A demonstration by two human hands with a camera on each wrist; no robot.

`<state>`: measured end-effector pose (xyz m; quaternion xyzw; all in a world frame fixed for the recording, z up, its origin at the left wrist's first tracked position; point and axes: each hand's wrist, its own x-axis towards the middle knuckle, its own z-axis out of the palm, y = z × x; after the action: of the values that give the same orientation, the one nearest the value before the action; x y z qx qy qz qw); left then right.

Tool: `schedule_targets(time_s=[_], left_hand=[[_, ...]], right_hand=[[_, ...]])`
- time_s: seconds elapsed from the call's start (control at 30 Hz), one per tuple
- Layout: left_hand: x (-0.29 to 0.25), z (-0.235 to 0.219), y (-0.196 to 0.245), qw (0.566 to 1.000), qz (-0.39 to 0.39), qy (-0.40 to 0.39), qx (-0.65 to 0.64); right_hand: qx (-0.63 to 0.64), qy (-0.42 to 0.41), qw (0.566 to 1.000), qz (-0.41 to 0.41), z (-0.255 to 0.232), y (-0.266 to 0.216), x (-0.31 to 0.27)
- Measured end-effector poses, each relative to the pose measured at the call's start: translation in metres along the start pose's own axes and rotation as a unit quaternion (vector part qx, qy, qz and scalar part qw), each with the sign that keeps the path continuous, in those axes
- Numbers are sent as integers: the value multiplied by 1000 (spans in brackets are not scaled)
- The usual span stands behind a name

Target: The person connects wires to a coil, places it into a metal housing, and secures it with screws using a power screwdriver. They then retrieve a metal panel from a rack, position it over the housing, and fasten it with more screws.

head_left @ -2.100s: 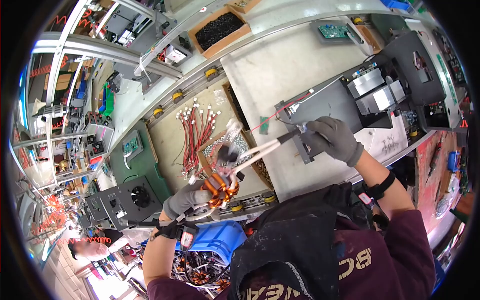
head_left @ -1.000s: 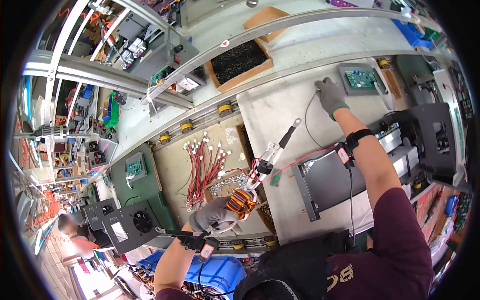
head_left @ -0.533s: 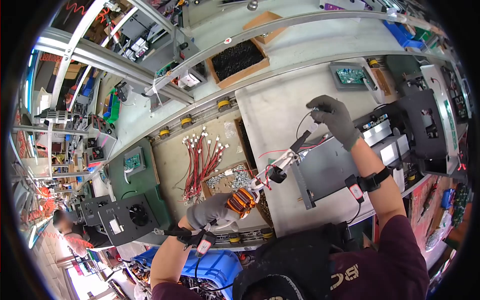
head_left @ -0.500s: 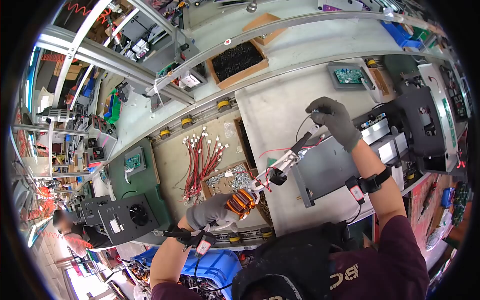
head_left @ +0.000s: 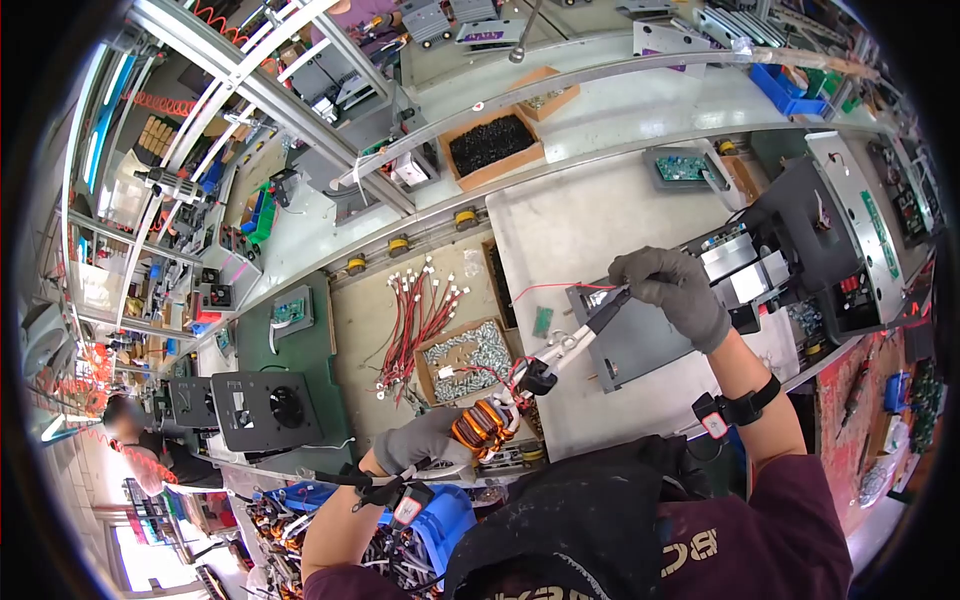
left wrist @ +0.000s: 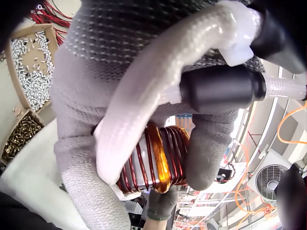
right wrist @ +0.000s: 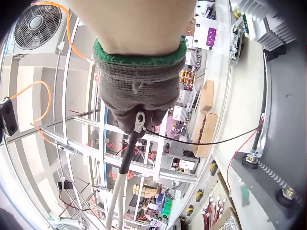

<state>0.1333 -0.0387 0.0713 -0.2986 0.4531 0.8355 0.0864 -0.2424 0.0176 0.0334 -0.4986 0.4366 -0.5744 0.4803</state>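
My gloved left hand (head_left: 425,440) grips a copper-wound coil (head_left: 485,428) above the front edge of the bench. In the left wrist view, thumb and fingers wrap both sides of the coil, and a thick white sleeved lead crosses the hand. From the coil, white cables (head_left: 560,347) with a black block (head_left: 538,377) on them run to my gloved right hand (head_left: 675,295). That hand pinches a ring terminal (right wrist: 139,121) at the cable's black-sleeved end. A thin black wire (right wrist: 206,143) also meets these fingertips. Below them lies a dark metal chassis (head_left: 640,355).
Red wire harnesses (head_left: 415,310) and a box of screws (head_left: 428,378) lie left of the white board (head_left: 560,220). A circuit board (head_left: 682,168) sits at the back right. Behind the rail stands a box of black parts (head_left: 490,175). A blue crate (head_left: 445,525) is below the left arm.
My right hand let go of the terminal, reached to the back of the board, then returned with a thin black wire to the terminal. Lately it has come nearer. The left hand keeps its coil.
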Motion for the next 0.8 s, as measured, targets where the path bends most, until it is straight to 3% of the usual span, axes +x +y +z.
schedule_targets(time_s=[0.2, 0.27, 0.33, 0.4, 0.47, 0.5, 0.53, 0.57, 0.63, 0.7, 0.73, 0.8], left_hand=[[-7, 7, -6, 992, 10, -21, -121], [-8, 3, -12, 992, 21, -17, -124], [-9, 4, -5, 983, -14, -67, -168], [-4, 8, -5, 981, 10, -57, -183], [1, 11, -7, 978, 33, -44, -201], [4, 12, -9, 971, 47, -29, -234], [7, 12, -12, 962, 61, -12, -267], [13, 5, -15, 966, 64, -32, -247], [19, -7, -16, 984, 1, 22, -179], [36, 3, 3, 988, -12, 34, -149], [45, 8, 14, 990, -18, 40, -134], [61, -9, -1, 991, -74, 35, -110]], right_hand=[[141, 1, 990, -19, 6, 12, -17], [257, 43, 965, -16, 13, 12, -17], [291, 44, 956, -19, 14, 12, -17], [324, 47, 945, -21, 15, 11, -17], [73, 101, 992, -32, 16, 9, -19], [74, 104, 991, -29, 13, 10, -19], [-150, 91, 981, -89, 7, 12, -17], [-365, 71, 917, -141, 3, 15, -19], [-406, 71, 908, -75, 3, 45, -30], [-460, 62, 885, 31, 2, 100, -46], [-457, 65, 886, 37, 3, 121, -55], [-438, 52, 891, 108, 7, 147, -74]])
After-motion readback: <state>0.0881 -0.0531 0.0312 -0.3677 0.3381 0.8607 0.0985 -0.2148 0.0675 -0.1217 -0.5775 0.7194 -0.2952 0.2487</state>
